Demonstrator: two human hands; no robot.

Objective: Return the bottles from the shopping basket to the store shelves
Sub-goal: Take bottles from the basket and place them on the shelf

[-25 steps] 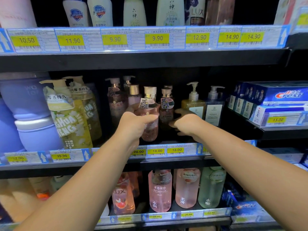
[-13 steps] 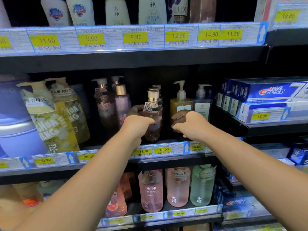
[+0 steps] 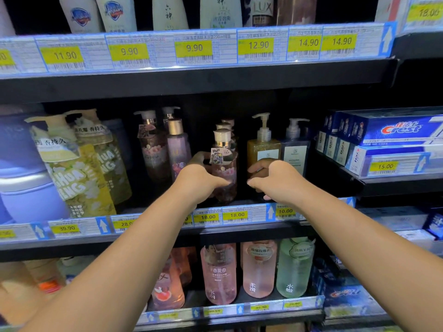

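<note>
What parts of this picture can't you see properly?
Head view:
- Shopping basket: outside the frame.
- Lower part of the clear pink cream-capped bottle: covered by the left hand gripping it.
- Right hand: fingers curl into shelf shadow; whether they hold anything is unclear.
- White top-shelf bottles: tops cut off by the upper edge.
- Bottom shelf's yellow price tags: too blurred to read.

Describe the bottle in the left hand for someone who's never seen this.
Middle shelf, above the 18.00 tags. Pink bottle between a purple bottle and a yellow pump bottle. Its cream cap, neck tag and the gripping left hand set it apart.
</note>
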